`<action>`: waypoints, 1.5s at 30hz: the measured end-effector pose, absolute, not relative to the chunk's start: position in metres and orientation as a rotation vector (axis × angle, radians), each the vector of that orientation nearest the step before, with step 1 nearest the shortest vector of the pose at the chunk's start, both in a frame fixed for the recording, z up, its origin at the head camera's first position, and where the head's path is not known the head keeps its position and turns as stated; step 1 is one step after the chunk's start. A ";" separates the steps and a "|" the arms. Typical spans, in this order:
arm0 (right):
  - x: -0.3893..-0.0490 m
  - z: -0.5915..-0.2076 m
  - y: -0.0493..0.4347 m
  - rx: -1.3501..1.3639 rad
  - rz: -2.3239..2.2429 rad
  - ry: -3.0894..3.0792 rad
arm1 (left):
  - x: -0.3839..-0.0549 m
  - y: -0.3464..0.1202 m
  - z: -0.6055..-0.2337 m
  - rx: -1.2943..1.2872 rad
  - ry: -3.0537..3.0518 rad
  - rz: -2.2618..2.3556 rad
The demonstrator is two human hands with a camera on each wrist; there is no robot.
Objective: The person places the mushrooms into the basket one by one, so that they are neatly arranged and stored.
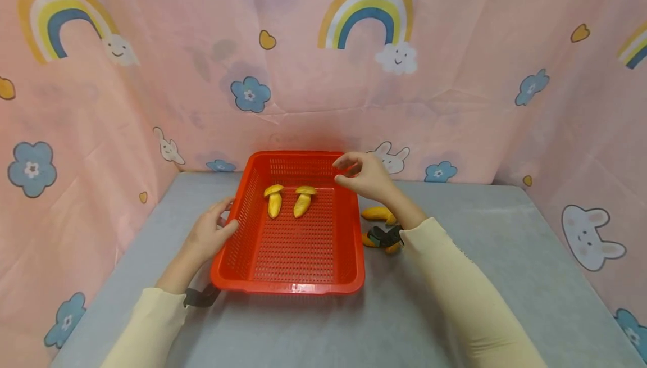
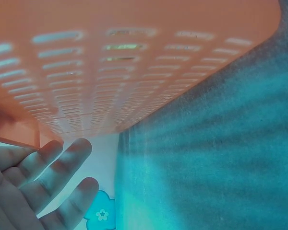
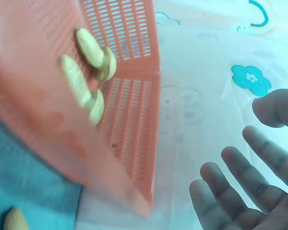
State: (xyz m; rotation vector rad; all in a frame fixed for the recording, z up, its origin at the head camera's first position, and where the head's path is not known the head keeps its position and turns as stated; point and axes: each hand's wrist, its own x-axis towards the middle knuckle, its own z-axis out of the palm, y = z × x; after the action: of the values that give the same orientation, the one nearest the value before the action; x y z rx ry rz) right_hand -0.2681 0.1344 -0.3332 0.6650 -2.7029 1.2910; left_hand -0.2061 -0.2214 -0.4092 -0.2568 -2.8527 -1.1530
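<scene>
A red plastic basket [image 1: 298, 287] with slotted walls sits on the grey table. Two yellow mushrooms [image 1: 274, 201] lie side by side in its far left part, caps toward the back wall. My left hand [image 1: 204, 236] is at the basket's left side, thumb near the rim; in the left wrist view its fingers [image 2: 77, 153] are extended beside the outer wall. Over the far right corner of the basket hovers my right hand [image 1: 366, 177], fingers spread and loosely bent, with nothing between them.
More yellow mushrooms [image 1: 375, 213] lie on the table to the right of the basket, partly hidden by my right forearm and black wrist strap [image 1: 385, 236]. A pink patterned curtain [image 1: 303, 121] stands around the table [image 1: 480, 233] at the back and sides.
</scene>
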 end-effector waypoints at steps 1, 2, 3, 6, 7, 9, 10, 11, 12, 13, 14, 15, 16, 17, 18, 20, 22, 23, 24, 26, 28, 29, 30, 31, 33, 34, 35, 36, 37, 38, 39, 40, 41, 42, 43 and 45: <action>-0.266 -0.333 0.137 0.661 1.280 -2.710 | -0.206 -0.221 -0.409 -0.255 -2.854 -1.155; -0.265 -0.334 0.140 0.659 1.269 -2.720 | -0.206 -0.221 -0.409 -0.251 -2.855 -1.157; -0.263 -0.335 0.144 0.654 1.260 -2.730 | -0.206 -0.221 -0.409 -0.247 -2.858 -1.157; -0.258 -0.337 0.153 0.640 1.245 -2.753 | -0.206 -0.221 -0.409 -0.246 -2.857 -1.162; -0.256 -0.337 0.156 0.636 1.239 -2.762 | -0.206 -0.221 -0.408 -0.244 -2.858 -1.163; -0.252 -0.340 0.161 0.607 1.226 -2.786 | -0.206 -0.221 -0.408 -0.245 -2.857 -1.166; -0.250 -0.342 0.164 0.598 1.217 -2.796 | -0.206 -0.221 -0.408 -0.243 -2.857 -1.169; -0.247 -0.343 0.167 0.590 1.209 -2.807 | -0.206 -0.221 -0.408 -0.242 -2.859 -1.170; -0.246 -0.345 0.169 0.585 1.199 -2.814 | -0.205 -0.222 -0.407 -0.240 -2.859 -1.170; -0.243 -0.347 0.172 0.583 1.189 -2.819 | -0.205 -0.222 -0.407 -0.239 -2.861 -1.173; -0.241 -0.349 0.174 0.584 1.182 -2.822 | -0.205 -0.222 -0.407 -0.239 -2.861 -1.177; -0.239 -0.351 0.177 0.591 1.179 -2.822 | -0.205 -0.222 -0.407 -0.239 -2.861 -1.180; -0.237 -0.353 0.180 0.600 1.178 -2.821 | -0.205 -0.222 -0.407 -0.239 -2.859 -1.183; -0.235 -0.355 0.183 0.605 1.173 -2.825 | -0.205 -0.222 -0.407 -0.241 -2.859 -1.185; -0.233 -0.357 0.185 0.602 1.173 -2.831 | -0.205 -0.222 -0.407 -0.243 -2.857 -1.186; -0.228 -0.360 0.190 0.585 1.174 -2.852 | -0.204 -0.222 -0.406 -0.247 -2.854 -1.183; -0.223 -0.363 0.195 0.553 1.154 -2.883 | -0.204 -0.222 -0.406 -0.249 -2.855 -1.179; -0.221 -0.365 0.197 0.536 1.150 -2.897 | -0.205 -0.223 -0.407 -0.250 -2.854 -1.177; -0.219 -0.367 0.199 0.517 1.146 -2.907 | -0.205 -0.222 -0.407 -0.255 -2.851 -1.173; -0.215 -0.370 0.203 0.499 1.119 -2.913 | -0.205 -0.222 -0.407 -0.262 -2.847 -1.168; -0.211 -0.375 0.207 0.482 1.103 -2.913 | -0.206 -0.222 -0.407 -0.277 -2.843 -1.158; -0.209 -0.378 0.209 0.474 1.095 -2.912 | -0.206 -0.222 -0.407 -0.282 -2.841 -1.157; -0.208 -0.380 0.211 0.470 1.085 -2.909 | -0.206 -0.222 -0.407 -0.286 -2.841 -1.152; -0.207 -0.383 0.213 0.463 1.078 -2.910 | -0.206 -0.222 -0.407 -0.286 -2.841 -1.154; -0.204 -0.389 0.217 0.450 1.063 -2.914 | -0.206 -0.222 -0.407 -0.284 -2.845 -1.158; -0.203 -0.392 0.219 0.447 1.059 -2.915 | -0.206 -0.223 -0.407 -0.284 -2.846 -1.159; -0.202 -0.395 0.221 0.445 1.042 -2.921 | -0.206 -0.223 -0.407 -0.280 -2.849 -1.165; -0.201 -0.397 0.223 0.444 1.031 -2.924 | -0.206 -0.223 -0.407 -0.279 -2.849 -1.165; -0.200 -0.400 0.225 0.434 1.018 -2.933 | -0.206 -0.223 -0.406 -0.279 -2.849 -1.171; -0.199 -0.402 0.226 0.430 1.003 -2.940 | -0.206 -0.223 -0.406 -0.280 -2.849 -1.173; -0.197 -0.404 0.228 0.423 0.988 -2.950 | -0.206 -0.223 -0.406 -0.281 -2.848 -1.172; -0.196 -0.406 0.229 0.410 0.979 -2.963 | -0.206 -0.222 -0.406 -0.284 -2.845 -1.173; -0.195 -0.408 0.230 0.395 0.966 -2.978 | -0.206 -0.222 -0.406 -0.284 -2.844 -1.176; -0.194 -0.409 0.230 0.382 0.956 -2.991 | -0.206 -0.222 -0.406 -0.283 -2.843 -1.175; -0.194 -0.410 0.230 0.364 0.945 -3.005 | -0.206 -0.222 -0.406 -0.282 -2.842 -1.177; -0.192 -0.413 0.230 0.348 0.924 -3.019 | -0.206 -0.222 -0.407 -0.285 -2.839 -1.178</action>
State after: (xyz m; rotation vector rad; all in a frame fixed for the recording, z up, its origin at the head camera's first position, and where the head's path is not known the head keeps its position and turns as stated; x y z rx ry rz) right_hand -0.1922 0.2302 -0.4129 0.3484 -3.0191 0.9237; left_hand -0.2056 -0.2220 -0.4069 -0.2852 -2.8387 -1.1776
